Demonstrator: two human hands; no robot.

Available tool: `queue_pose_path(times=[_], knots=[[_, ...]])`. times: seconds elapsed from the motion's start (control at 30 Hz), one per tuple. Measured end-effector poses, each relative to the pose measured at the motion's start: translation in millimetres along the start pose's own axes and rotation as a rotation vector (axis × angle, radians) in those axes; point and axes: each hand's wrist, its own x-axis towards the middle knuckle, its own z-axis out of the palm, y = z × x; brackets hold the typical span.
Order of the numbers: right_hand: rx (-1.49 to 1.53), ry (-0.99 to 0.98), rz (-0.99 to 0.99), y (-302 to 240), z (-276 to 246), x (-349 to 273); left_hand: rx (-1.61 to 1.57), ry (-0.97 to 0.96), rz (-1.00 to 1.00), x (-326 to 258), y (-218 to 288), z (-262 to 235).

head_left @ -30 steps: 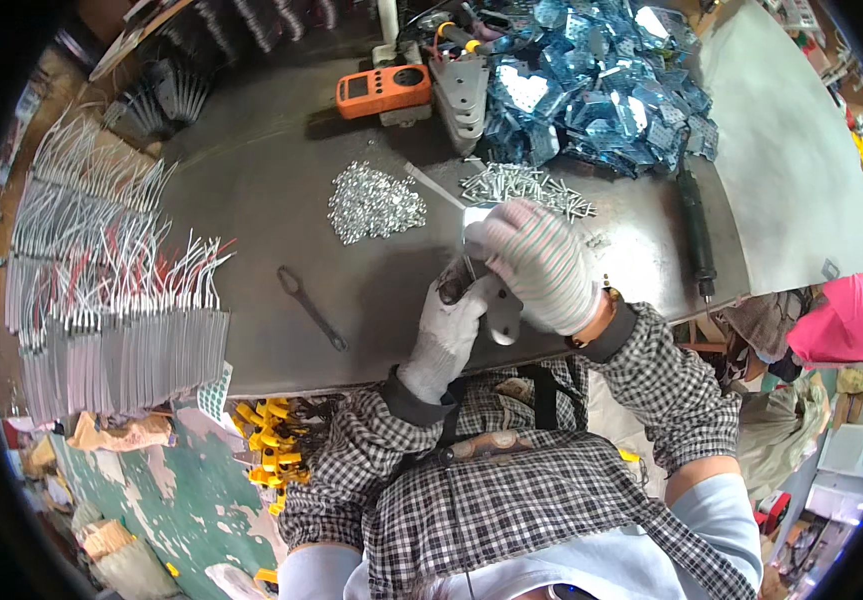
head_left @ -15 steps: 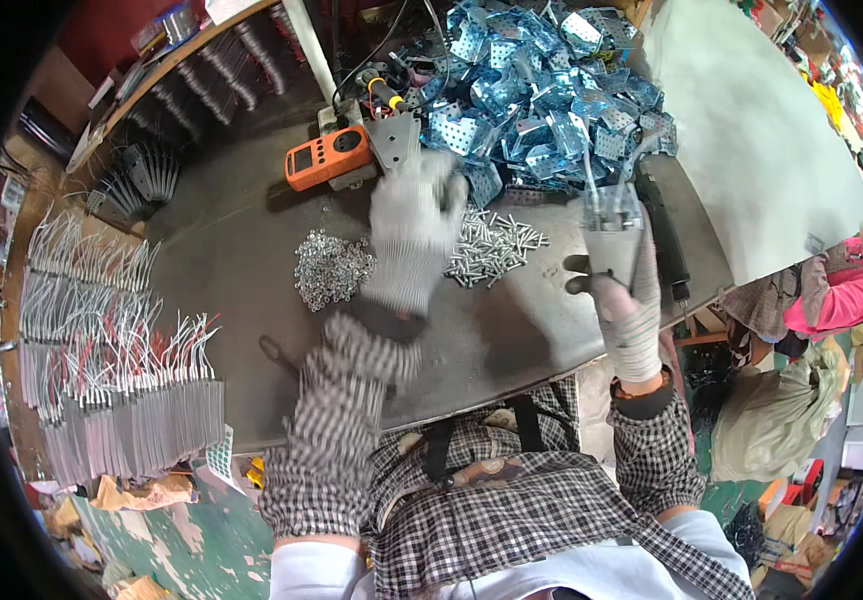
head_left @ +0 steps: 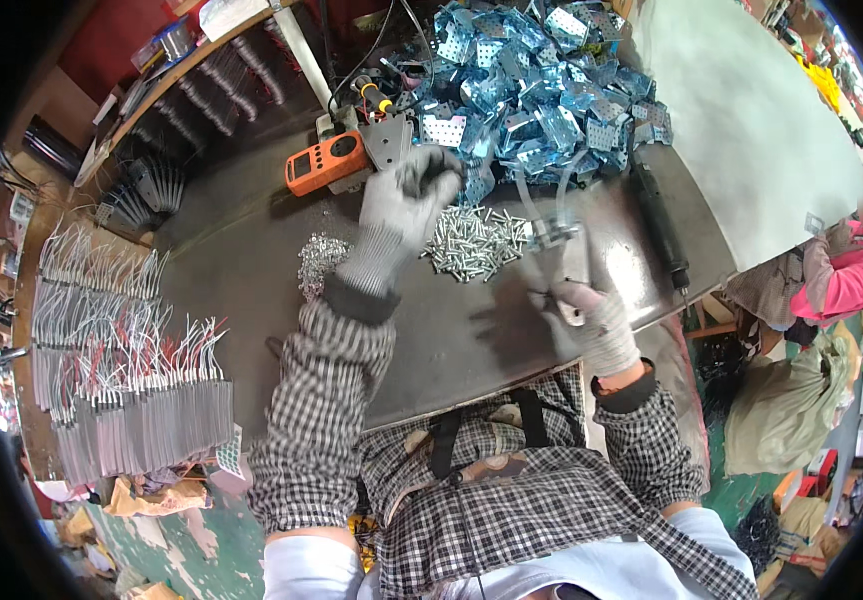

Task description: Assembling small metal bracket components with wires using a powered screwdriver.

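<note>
My left hand (head_left: 411,195), in a grey-white glove, hovers just behind the heap of screws (head_left: 476,243), in front of the blue-filmed metal brackets. Its fingers are curled together; whatever they hold, if anything, is hidden. At the right, my gloved right hand (head_left: 596,320) grips a flat grey strip (head_left: 573,262) with two pale wires rising from its far end, where a small metal piece shows. That end is smeared by motion. Left of the screws lies a smaller pile of nuts (head_left: 321,262).
Blue-filmed perforated brackets (head_left: 551,90) are heaped at the back. An orange meter (head_left: 326,162) lies beside a metal plate (head_left: 388,140). A black electric screwdriver (head_left: 659,225) rests at the right. Grey strips with wires (head_left: 146,425) stand stacked left. A person (head_left: 841,265) sits far right.
My right hand has lowered and shifted left with the strip, which has turned so that its wires show. My left hand has stayed behind the screws, its fingers now curled more plainly.
</note>
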Motion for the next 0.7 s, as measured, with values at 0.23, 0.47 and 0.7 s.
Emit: queue_pose_path(times=[0.23,0.47,0.7], knots=[[0.117,-0.308,0.181,44.6,49.6,-5.1,0.448,0.258,0.044,-107.0,5.0,26.5],[-0.070,-0.414,0.189,38.5,71.9,-13.1,0.432,0.375,0.029,-137.5,-6.6,7.2],[-0.182,-0.407,0.124,47.0,69.2,-10.9,0.490,0.390,-0.051,-135.3,-5.2,4.4]])
